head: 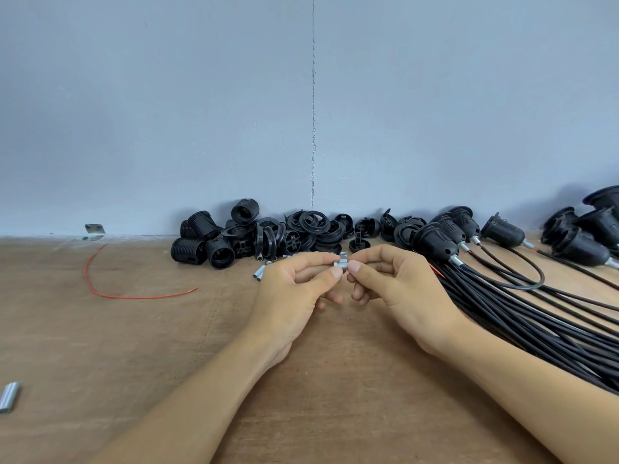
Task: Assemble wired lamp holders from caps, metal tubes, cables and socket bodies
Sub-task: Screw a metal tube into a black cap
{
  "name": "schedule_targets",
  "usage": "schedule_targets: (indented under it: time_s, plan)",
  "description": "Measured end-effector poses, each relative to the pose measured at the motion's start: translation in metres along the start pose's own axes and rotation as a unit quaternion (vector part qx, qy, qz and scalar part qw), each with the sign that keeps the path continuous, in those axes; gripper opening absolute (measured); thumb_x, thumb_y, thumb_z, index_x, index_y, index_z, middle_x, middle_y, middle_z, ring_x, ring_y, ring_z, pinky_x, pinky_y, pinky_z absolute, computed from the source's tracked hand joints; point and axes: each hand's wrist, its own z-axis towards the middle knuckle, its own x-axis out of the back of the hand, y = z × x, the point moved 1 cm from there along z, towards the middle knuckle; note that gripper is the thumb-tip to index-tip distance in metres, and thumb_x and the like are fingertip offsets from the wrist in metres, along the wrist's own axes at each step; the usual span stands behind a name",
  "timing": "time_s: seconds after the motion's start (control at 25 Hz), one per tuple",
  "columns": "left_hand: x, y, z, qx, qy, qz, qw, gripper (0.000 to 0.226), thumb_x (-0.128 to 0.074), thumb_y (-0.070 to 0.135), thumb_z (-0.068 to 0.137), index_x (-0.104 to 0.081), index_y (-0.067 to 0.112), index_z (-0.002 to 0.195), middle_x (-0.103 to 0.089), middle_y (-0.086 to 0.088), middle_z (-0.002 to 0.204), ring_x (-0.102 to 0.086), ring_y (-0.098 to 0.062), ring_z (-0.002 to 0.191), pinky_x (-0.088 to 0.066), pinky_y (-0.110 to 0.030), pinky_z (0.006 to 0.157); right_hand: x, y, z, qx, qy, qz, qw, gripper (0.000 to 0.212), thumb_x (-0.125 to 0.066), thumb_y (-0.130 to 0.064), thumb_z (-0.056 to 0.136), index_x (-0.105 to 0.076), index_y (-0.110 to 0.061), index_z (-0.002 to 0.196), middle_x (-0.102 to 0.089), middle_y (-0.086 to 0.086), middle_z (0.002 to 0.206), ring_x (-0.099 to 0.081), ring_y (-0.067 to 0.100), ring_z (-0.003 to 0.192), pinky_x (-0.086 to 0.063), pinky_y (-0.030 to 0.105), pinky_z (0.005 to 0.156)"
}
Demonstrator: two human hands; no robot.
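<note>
Both hands meet above the wooden table point(167, 346). My left hand point(294, 289) and my right hand point(395, 286) pinch a short silver metal tube point(341, 262) between thumbs and forefingers, one hand at each end. Behind them lies a heap of black socket bodies point(207, 246) and black caps and rings point(311, 229) against the wall. Loose metal tubes point(259, 272) lie just left of my left hand. To the right, assembled black lamp holders point(442, 241) lie with their black cables point(536, 329) fanned across the table.
A loose red wire point(100, 289) curves on the table at the left. Two silver tubes point(10, 396) lie at the left edge. A small metal bracket point(94, 231) sits where the table meets the grey wall. More assembled holders point(589, 229) are piled far right.
</note>
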Motion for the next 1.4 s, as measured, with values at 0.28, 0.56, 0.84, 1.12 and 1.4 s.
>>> schedule_targets:
  time_s: [0.28, 0.56, 0.84, 1.12, 1.4]
  plan:
    - [0.0015, 0.0005, 0.0013, 0.02, -0.018, -0.026, 0.999, 0.01, -0.072, 0.02, 0.092, -0.078, 0.021, 0.101, -0.08, -0.004, 0.095, -0.071, -0.015, 0.063, -0.05, -0.02, 0.055, 0.0011, -0.0061, -0.0026, 0.066, -0.003, -0.081, 0.995, 0.006, -0.068, -0.005, 0.093, -0.069, -0.005, 0.098, -0.071, 0.003, 0.068, -0.066, 0.014, 0.062, -0.057, 0.025, 0.064]
    - [0.0024, 0.0005, 0.002, 0.005, -0.03, -0.013, 0.999, 0.02, -0.072, 0.009, 0.092, -0.076, 0.022, 0.106, -0.08, -0.001, 0.1, -0.074, -0.016, 0.073, -0.05, -0.019, 0.059, -0.0018, -0.0029, -0.0027, 0.036, 0.021, -0.046, 0.998, 0.015, -0.069, -0.019, 0.093, -0.07, -0.004, 0.091, -0.07, 0.006, 0.068, -0.066, 0.019, 0.057, -0.056, 0.029, 0.057]
    - [-0.0007, 0.0003, 0.0015, -0.003, -0.017, -0.006, 1.0, 0.021, -0.074, 0.007, 0.09, -0.077, 0.021, 0.104, -0.08, 0.001, 0.1, -0.072, -0.015, 0.069, -0.049, -0.019, 0.058, 0.0028, 0.0004, -0.0001, -0.041, 0.011, -0.11, 0.993, 0.047, -0.055, -0.057, 0.095, -0.064, -0.012, 0.084, -0.064, 0.004, 0.06, -0.057, 0.019, 0.047, -0.043, 0.028, 0.046]
    - [-0.0003, -0.0002, 0.0019, -0.004, -0.008, -0.011, 1.0, 0.021, -0.073, 0.004, 0.09, -0.077, 0.021, 0.102, -0.08, 0.001, 0.099, -0.069, -0.014, 0.065, -0.05, -0.019, 0.057, 0.0048, -0.0006, 0.0, -0.026, -0.008, -0.128, 0.991, 0.043, -0.054, -0.055, 0.096, -0.063, -0.014, 0.084, -0.063, 0.001, 0.059, -0.043, 0.012, 0.035, -0.033, 0.02, 0.037]
    - [-0.0003, -0.0011, 0.002, -0.002, -0.008, -0.007, 1.0, 0.022, -0.074, 0.004, 0.089, -0.077, 0.021, 0.103, -0.08, 0.001, 0.099, -0.068, -0.013, 0.063, -0.049, -0.018, 0.056, 0.0074, 0.0014, 0.003, -0.029, -0.022, -0.103, 0.994, 0.045, -0.056, -0.054, 0.096, -0.064, -0.011, 0.088, -0.065, 0.008, 0.067, -0.048, 0.018, 0.039, -0.036, 0.022, 0.038]
